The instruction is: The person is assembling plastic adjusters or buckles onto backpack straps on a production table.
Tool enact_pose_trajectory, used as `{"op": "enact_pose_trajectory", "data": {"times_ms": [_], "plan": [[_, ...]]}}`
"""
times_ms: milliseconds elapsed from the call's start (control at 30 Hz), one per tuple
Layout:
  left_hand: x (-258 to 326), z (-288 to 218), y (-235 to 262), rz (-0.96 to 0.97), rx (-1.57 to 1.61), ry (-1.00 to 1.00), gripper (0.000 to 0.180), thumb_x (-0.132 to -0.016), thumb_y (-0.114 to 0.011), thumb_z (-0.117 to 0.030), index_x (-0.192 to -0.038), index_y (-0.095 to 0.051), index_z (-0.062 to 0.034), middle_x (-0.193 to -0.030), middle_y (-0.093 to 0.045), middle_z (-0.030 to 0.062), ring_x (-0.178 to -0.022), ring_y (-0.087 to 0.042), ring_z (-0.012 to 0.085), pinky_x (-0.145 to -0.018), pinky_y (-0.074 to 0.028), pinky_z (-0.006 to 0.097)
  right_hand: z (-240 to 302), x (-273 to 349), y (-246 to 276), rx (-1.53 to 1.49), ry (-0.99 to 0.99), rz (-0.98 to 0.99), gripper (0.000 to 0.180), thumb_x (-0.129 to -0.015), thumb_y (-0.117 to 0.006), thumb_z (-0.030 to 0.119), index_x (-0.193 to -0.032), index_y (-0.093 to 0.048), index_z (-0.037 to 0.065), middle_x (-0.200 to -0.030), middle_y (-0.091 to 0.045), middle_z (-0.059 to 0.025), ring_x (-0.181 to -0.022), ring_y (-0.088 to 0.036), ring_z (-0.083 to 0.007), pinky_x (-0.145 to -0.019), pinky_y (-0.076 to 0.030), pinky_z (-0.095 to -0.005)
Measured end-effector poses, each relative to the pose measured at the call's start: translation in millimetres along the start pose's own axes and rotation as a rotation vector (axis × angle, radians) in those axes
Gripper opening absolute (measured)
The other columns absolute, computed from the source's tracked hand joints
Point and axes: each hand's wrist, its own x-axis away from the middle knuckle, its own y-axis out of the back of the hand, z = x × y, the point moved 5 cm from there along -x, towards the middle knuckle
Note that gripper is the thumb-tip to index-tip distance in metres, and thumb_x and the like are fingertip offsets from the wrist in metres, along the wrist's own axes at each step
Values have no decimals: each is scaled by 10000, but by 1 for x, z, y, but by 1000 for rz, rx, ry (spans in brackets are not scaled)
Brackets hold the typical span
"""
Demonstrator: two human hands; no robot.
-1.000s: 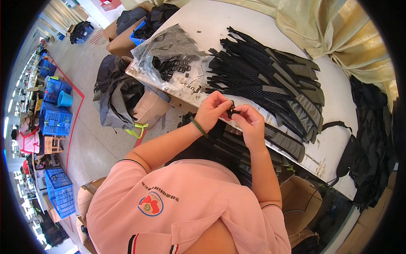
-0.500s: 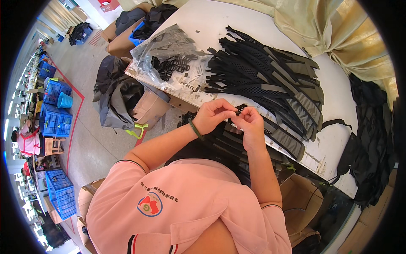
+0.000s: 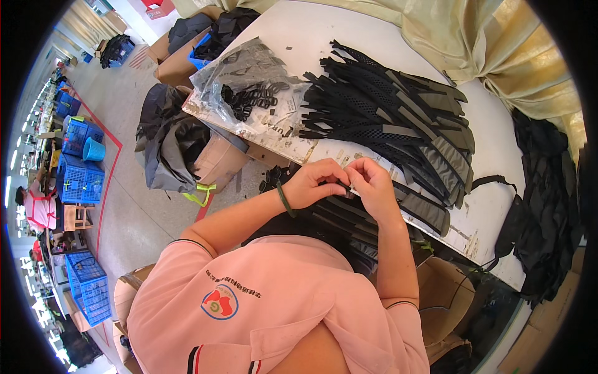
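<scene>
Over the near table edge, my left hand (image 3: 314, 183) is closed in a pinch on a black strap (image 3: 340, 183). My right hand (image 3: 372, 184) meets it from the other side, thumb and fingers pressed together on the strap's end. Most of the held piece is hidden by the fingers. Just beyond my hands lies a fanned pile of black mesh straps with grey panels (image 3: 398, 118). Black plastic buckles (image 3: 255, 98) spill from a clear plastic bag (image 3: 240, 65) to the left of that pile. Below my hands, more dark straps (image 3: 336, 221) hang or lie near my lap.
The white table (image 3: 311, 25) has worn edges. To its left are a cardboard box (image 3: 221, 159) draped with a black bag (image 3: 168, 137). Black fabric pieces (image 3: 545, 206) hang at the right, beneath a gold curtain (image 3: 486, 37). Blue crates (image 3: 87, 287) line the far left floor.
Both hands have come slightly down toward me. The strap's mesh end, seen between the fingertips before, is now mostly covered, and my right fingers have shifted on it.
</scene>
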Motion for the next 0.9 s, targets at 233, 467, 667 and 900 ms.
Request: {"op": "enact_pose_trajectory", "data": {"times_ms": [233, 467, 667, 900], "plan": [[61, 17, 21, -216, 609, 465, 257, -840, -619, -38, -1075, -515, -55, -857, -581, 57, -604, -555, 108, -584, -459, 233, 13, -30, 68, 710, 377, -387, 113, -765, -671, 116, -834, -607, 54, -761, -585, -103, -731, -561, -267, -678, -442, -357], [97, 4, 74, -571, -897, 206, 326, -800, -685, -142, -1102, -586, -69, -891, -536, 45, -685, -518, 100, -598, -438, 228, -7, -61, 165, 1423, 318, -598, 216, -788, -654, 180, -1002, -644, 155, -914, -576, -24, -919, -520, -245, -794, -402, -391], [44, 38, 31, -117, 196, 580, 281, -948, -492, -236, -1110, -592, -29, -913, -627, 53, -669, -550, 74, -563, -445, 205, 28, -32, 130, 1385, 556, -661, 124, -814, -614, 106, -925, -661, 133, -851, -571, -28, -863, -524, -238, -762, -410, -365], [-45, 71, 25, -280, 837, 517, 397, -944, -480, -405, -1187, -533, -96, -989, -634, 61, -713, -587, 119, -645, -470, 277, 29, 43, 66, 1144, 730, -344, 266, -652, -598, -19, -881, -682, 87, -800, -562, -59, -801, -531, -246, -728, -425, -362]]}}
